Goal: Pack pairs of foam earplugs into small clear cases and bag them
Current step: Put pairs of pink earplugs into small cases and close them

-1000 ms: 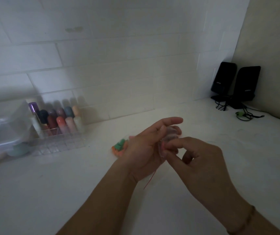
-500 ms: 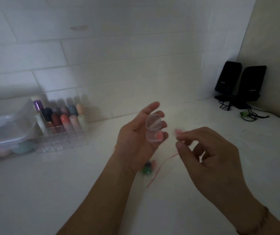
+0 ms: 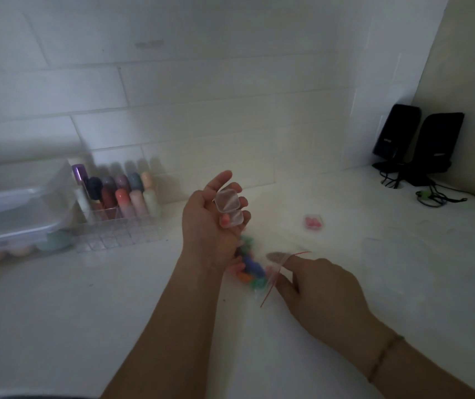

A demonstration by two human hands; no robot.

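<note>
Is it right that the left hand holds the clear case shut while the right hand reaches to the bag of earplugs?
Not quite: the head view shows the clear case open in the left hand, its lid flipped up. The right hand does reach to the bag of earplugs.

Both forearms are bare, and a thin beaded bracelet (image 3: 381, 357) circles the right wrist.

No legible text anywhere.

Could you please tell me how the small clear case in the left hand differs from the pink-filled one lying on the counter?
The open clear case is gripped in the left hand; the far case lies on the white counter. The held one shows one pink earplug; the far one looks fuller. Both are small and transparent.
</note>
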